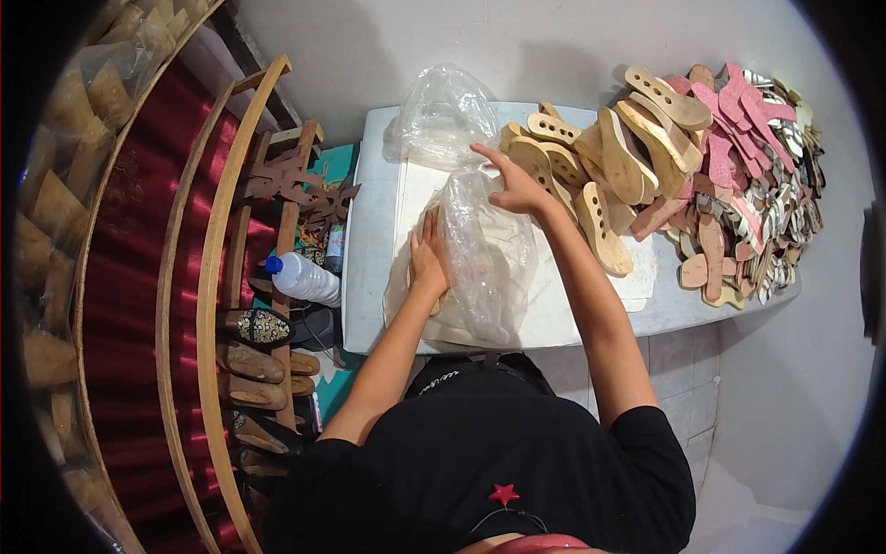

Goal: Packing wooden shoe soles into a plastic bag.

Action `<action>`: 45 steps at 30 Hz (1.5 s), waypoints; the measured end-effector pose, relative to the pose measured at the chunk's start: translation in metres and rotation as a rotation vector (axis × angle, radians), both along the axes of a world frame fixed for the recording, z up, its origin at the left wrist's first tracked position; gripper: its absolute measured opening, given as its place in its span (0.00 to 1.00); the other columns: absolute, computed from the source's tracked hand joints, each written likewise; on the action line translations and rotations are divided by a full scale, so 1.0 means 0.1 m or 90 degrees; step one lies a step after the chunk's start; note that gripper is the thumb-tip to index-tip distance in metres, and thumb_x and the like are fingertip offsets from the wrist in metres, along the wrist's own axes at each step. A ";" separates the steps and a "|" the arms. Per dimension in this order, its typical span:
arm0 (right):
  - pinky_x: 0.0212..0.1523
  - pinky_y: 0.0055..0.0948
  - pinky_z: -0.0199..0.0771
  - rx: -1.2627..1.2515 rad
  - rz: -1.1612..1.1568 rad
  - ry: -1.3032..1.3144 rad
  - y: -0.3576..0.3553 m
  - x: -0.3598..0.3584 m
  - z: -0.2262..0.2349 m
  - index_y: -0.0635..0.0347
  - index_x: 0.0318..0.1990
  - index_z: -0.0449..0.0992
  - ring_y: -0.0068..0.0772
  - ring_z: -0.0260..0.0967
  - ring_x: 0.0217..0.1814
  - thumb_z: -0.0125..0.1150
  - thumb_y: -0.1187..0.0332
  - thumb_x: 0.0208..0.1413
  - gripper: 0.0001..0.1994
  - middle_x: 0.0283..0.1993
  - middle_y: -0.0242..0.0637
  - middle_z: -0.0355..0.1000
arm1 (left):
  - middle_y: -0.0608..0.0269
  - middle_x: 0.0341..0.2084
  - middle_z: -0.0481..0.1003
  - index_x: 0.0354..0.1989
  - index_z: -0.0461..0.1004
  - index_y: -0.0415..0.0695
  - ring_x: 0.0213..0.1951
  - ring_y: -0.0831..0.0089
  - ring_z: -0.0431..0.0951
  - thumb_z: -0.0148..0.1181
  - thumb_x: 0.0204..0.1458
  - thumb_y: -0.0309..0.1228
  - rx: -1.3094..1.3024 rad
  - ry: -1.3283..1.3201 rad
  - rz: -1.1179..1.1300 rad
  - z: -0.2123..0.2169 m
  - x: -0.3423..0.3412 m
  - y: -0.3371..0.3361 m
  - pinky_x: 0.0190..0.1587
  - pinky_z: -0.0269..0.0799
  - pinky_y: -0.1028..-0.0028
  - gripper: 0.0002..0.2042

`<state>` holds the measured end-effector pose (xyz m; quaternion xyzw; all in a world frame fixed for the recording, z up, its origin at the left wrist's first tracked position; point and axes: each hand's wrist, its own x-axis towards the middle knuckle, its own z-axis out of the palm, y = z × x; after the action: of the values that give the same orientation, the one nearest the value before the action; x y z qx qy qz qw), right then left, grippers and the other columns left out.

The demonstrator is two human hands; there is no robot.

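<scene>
A crumpled clear plastic bag lies over pale sheets on the table. My left hand rests flat at the bag's left side, its fingers stretched toward the far edge; the plastic partly covers its right side. Just above the bag's far end is my right hand, with index finger and thumb spread apart and nothing visible between them. Its remaining fingers are mostly hidden. Another clear plastic bag stands puffed up beyond both hands, against the wall side.
Wooden shoe lasts with holes are piled right of my right hand. Farther right is a heap of pink, brown and white strap-like pieces. Left of the table are a wooden rack holding shoes and a blue-capped bottle.
</scene>
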<state>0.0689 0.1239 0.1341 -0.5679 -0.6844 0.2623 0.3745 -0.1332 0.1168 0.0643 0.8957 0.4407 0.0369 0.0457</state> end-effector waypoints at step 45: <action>0.49 0.44 0.53 0.119 -0.053 -0.418 -2.20 0.27 -0.29 0.50 0.21 0.69 0.28 0.60 0.38 0.62 0.67 0.33 0.07 0.27 0.27 0.61 | 0.64 0.61 0.46 0.56 0.58 0.47 0.63 0.68 0.43 0.68 0.22 0.50 -0.070 -0.152 -0.037 0.09 0.00 0.06 0.59 0.47 0.61 0.46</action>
<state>0.0959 -0.0959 0.1054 -0.6126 -0.7657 -0.0140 0.1954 -0.1336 0.1231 0.0730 0.8935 0.4074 0.1179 0.1479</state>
